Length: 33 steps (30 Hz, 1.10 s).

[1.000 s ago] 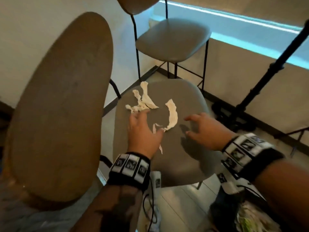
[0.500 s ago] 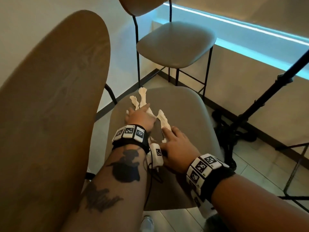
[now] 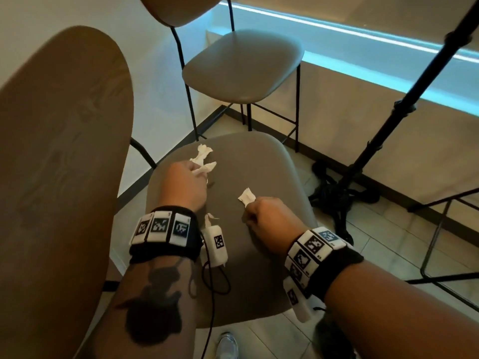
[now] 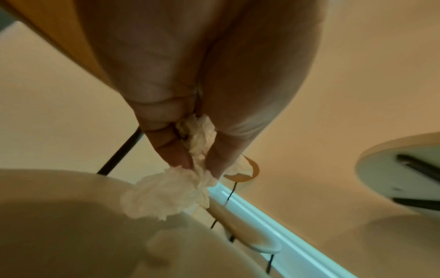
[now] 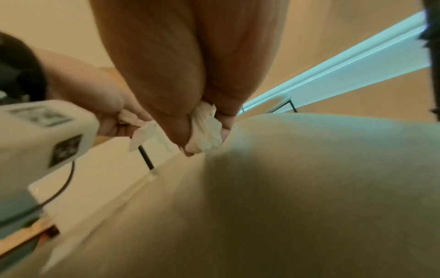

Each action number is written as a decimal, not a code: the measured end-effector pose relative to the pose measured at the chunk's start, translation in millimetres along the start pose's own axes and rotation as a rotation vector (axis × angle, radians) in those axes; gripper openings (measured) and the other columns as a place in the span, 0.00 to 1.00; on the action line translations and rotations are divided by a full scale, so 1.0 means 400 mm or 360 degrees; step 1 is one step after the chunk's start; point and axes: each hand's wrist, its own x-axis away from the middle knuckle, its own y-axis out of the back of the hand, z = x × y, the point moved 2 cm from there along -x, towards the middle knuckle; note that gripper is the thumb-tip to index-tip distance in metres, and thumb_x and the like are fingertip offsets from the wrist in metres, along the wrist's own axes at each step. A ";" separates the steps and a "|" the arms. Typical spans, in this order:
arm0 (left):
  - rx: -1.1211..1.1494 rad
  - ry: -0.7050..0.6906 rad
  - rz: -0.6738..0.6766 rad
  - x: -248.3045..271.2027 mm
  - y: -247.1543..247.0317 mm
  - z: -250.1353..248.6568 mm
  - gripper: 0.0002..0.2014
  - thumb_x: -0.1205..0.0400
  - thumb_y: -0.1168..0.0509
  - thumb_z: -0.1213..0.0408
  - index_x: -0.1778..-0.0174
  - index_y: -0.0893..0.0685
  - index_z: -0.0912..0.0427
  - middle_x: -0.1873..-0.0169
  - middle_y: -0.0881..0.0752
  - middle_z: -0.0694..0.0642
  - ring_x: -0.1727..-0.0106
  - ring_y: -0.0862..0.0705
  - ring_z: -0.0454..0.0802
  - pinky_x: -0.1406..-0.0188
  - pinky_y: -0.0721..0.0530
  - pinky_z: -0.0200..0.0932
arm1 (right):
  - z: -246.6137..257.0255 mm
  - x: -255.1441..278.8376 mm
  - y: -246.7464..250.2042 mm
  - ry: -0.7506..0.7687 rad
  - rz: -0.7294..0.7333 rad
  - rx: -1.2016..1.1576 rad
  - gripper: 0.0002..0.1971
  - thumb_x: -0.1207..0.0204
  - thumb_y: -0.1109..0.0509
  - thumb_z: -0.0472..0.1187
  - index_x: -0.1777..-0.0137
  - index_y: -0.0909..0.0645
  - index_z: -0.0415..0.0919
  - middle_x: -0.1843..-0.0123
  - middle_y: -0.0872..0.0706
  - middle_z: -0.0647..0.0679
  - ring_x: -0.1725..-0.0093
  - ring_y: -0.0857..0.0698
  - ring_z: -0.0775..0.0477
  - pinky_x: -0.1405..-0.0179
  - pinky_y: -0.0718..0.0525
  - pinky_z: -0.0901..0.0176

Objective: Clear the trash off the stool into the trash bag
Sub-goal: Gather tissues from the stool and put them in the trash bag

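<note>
Gathering the tissue scraps is the step in hand, and you have both fists full. Your left hand [image 3: 185, 182] sits near the far left edge of the stool seat [image 3: 261, 161], fingers curled round a crumpled tissue strip [image 3: 203, 158] whose loose end trails out toward the far edge; from the left wrist view it is bunched between thumb and fingers. Just behind that wrist, a small torn tissue scrap [image 3: 212, 217] seems to lie on the seat, though it is too small to be sure. Your right hand [image 3: 269, 218], nearer the middle of the seat, is closed on a second tissue piece [image 3: 246, 196], with a short tail poking out ahead of the knuckles.

The trash bag does not show in any view, so I cannot tell you where it lies. Next, I judge, lift both wads clear, carry them to the bag, and then check the seat for leftover bits.
</note>
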 end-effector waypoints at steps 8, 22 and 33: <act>0.0144 -0.0475 0.0370 0.293 -0.080 -0.132 0.06 0.15 0.29 0.57 0.58 0.16 0.42 0.62 0.13 0.42 0.61 0.14 0.40 0.66 0.20 0.39 | -0.180 0.341 0.115 -0.0419 -0.0465 -0.0659 0.06 0.19 0.26 0.41 0.50 0.11 0.55 0.55 0.12 0.61 0.57 0.15 0.66 0.62 0.21 0.76; -0.0336 -0.0884 0.1722 0.800 -0.879 -0.140 0.03 0.18 0.29 0.59 0.56 0.11 0.46 0.61 0.14 0.42 0.59 0.17 0.38 0.66 0.28 0.24 | -0.781 1.100 -0.348 -0.1757 -0.1000 -0.1268 0.09 0.29 0.20 0.30 0.59 0.10 0.47 0.62 0.08 0.51 0.60 0.11 0.53 0.58 0.17 0.61; -0.0988 -0.0519 0.2038 0.887 -1.428 0.148 0.05 0.17 0.32 0.62 0.53 0.11 0.55 0.51 0.10 0.58 0.49 0.12 0.57 0.52 0.15 0.45 | -1.162 1.128 -0.833 -0.2391 -0.1003 -0.1615 0.09 0.31 0.25 0.32 0.61 0.12 0.49 0.62 0.11 0.50 0.58 0.13 0.45 0.62 0.16 0.57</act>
